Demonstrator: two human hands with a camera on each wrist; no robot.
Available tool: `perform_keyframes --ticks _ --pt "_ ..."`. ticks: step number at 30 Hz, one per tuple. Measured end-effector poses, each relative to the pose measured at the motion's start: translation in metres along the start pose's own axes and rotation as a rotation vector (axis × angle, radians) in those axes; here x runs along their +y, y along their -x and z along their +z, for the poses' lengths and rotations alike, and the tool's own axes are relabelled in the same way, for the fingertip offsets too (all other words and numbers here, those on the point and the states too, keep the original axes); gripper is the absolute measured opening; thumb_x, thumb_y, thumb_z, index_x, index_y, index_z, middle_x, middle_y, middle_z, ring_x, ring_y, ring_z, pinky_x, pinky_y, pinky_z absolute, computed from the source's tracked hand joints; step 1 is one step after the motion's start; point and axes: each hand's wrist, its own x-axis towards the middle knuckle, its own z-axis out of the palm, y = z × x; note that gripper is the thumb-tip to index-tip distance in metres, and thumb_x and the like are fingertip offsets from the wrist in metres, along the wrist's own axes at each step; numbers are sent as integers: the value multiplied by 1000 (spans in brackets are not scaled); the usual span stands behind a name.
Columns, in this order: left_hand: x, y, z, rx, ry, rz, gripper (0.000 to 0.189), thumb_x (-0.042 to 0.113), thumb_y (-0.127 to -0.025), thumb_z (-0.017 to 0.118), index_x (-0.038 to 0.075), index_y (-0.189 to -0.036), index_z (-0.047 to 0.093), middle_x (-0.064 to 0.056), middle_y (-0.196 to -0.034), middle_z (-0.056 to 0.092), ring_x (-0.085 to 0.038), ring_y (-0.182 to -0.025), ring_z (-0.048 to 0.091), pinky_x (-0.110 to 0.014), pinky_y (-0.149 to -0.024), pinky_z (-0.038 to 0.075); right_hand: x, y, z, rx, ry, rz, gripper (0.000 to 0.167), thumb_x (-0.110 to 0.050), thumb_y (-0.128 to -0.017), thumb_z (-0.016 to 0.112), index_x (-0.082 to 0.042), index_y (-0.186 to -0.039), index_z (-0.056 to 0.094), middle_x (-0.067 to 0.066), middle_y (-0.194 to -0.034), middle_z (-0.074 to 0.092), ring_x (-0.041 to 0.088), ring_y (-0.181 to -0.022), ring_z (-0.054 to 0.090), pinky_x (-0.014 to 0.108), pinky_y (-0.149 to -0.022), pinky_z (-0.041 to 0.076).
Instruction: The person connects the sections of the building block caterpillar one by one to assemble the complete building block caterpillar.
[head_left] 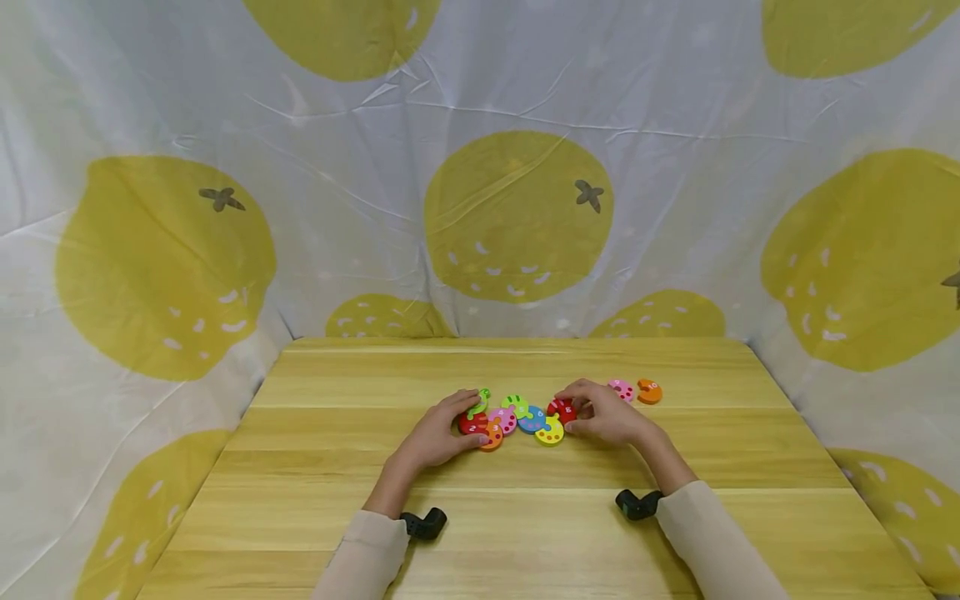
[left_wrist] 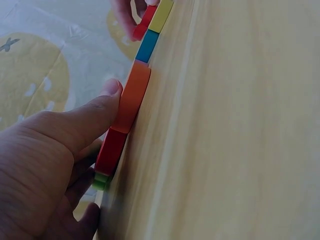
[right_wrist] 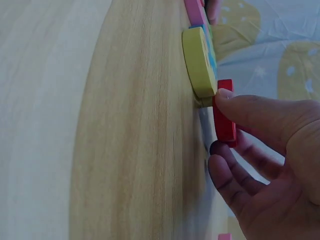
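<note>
A wavy chain of interlocking numbered puzzle pieces lies across the middle of the wooden table. My left hand [head_left: 438, 429] holds its left end, the thumb on the orange piece [left_wrist: 134, 97] and fingers around the red piece [head_left: 471, 424] and small green end piece [head_left: 482, 402]. Pink [head_left: 504, 422], green [head_left: 514, 405], blue [head_left: 531, 419] and yellow [head_left: 550, 432] pieces follow to the right. My right hand [head_left: 611, 415] pinches another red puzzle piece [right_wrist: 224, 117] between thumb and fingers. It is slightly raised beside the yellow piece; its underside contact is hard to tell.
A loose pink piece [head_left: 621, 389] and an orange piece [head_left: 649, 392] lie beyond my right hand. The wooden table [head_left: 525, 533] ends at a lemon-patterned cloth [head_left: 517, 217] behind and at both sides. Black wrist cameras show on both wrists.
</note>
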Motion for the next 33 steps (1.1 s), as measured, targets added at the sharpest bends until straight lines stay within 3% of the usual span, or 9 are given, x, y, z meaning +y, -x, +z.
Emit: perform_keyframes --ticks 10,17,26,33 --pt "-2 -1 1 3 16 8 74 41 -89 80 9 -151 54 -6 -162 44 -32 -156 31 -53 -125 28 4 -5 3 -55 -13 3 45 -16 -92 79 -7 -134 66 8 -123 61 19 -92 57 25 -80 51" --pt "-4 -1 3 7 0 1 75 44 -90 79 11 -152 53 -4 -163 42 -30 -156 31 -53 -125 29 8 -3 5 -50 -24 21 51 -14 -91 80 -9 -139 63 5 -118 59 19 -95 56 25 -82 52" --pt "0 -2 9 52 -34 1 86 56 -83 81 10 -150 54 -5 -161 44 -31 -152 37 -50 -123 36 11 14 -1 61 -70 10 56 -21 -88 83 -5 -138 63 13 -120 67 25 -105 66 39 -92 58" --pt "-3 -1 5 45 -22 -10 83 51 -84 82 12 -151 54 -4 -162 43 -30 -153 35 -50 -123 34 22 30 -13 162 -65 31 62 -28 -86 86 -4 -138 62 15 -126 64 26 -103 63 32 -87 58"
